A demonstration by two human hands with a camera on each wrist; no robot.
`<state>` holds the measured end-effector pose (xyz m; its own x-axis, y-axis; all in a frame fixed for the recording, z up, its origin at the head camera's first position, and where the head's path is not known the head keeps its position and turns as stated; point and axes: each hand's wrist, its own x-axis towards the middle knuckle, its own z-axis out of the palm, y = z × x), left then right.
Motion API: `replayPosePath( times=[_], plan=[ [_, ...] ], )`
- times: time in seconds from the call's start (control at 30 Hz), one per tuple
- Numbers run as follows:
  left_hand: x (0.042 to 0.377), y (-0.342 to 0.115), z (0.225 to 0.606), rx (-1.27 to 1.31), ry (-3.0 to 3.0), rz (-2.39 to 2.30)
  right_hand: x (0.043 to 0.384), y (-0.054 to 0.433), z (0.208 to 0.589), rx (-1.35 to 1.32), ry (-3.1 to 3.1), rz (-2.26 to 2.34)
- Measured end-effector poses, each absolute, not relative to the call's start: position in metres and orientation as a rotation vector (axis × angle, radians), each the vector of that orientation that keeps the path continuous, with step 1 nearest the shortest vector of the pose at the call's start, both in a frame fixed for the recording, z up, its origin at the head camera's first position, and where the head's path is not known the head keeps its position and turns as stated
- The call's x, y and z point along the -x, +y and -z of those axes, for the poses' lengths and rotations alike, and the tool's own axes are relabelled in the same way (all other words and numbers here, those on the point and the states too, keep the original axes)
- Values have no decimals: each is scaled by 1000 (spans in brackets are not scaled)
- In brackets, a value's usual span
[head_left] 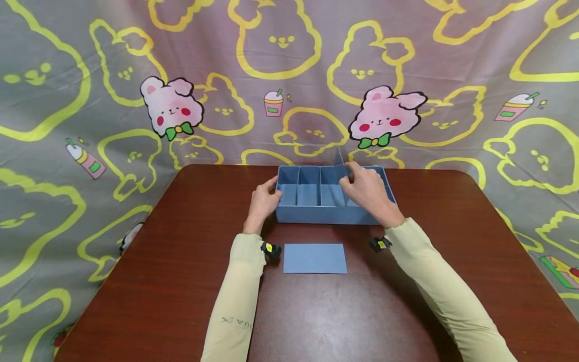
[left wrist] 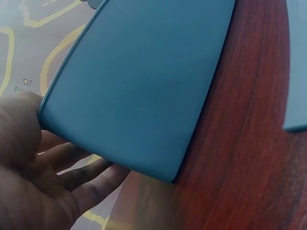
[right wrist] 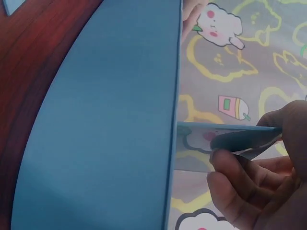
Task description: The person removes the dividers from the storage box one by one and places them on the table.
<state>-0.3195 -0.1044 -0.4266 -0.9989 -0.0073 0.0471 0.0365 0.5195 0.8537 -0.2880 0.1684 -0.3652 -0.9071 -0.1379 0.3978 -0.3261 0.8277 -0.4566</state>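
Pinching: our right hand (head_left: pixel 367 190) holds a thin divider (head_left: pixel 339 157) jutting above the blue box (head_left: pixel 325 215) | our left hand (head_left: pixel 264 202) grips its left end | box on table (head_left: pixel 199 226), flat panel (head_left: pixel 314 259) nearer us

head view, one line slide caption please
Left hand holding a blue compartment box, right hand pinching a divider that juts above the rim

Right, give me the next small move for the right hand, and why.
Probably ease the pinched blue divider straight down into the blue box. The right hand grips it while part of it sticks up above the rim, whereas the dividers to its left sit about level with it. The left hand holds the box's left end, which should help steady it.
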Motion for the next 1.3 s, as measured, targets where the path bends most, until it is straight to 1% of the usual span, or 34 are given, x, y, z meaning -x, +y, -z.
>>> replayPosePath(
  times=[0.6, 0.93, 1.3],
  plan=[
    [321, -105, 428, 27, -2704, 1525, 281, 193, 348, -299, -2548, -908],
    [321, -105, 428, 16, -2703, 1512, 273, 203, 346, -365, -2499, -908],
    [321, -105, 427, 6, -2716, 1484, 268, 205, 346, -370, -2468, -871]
  ],
)
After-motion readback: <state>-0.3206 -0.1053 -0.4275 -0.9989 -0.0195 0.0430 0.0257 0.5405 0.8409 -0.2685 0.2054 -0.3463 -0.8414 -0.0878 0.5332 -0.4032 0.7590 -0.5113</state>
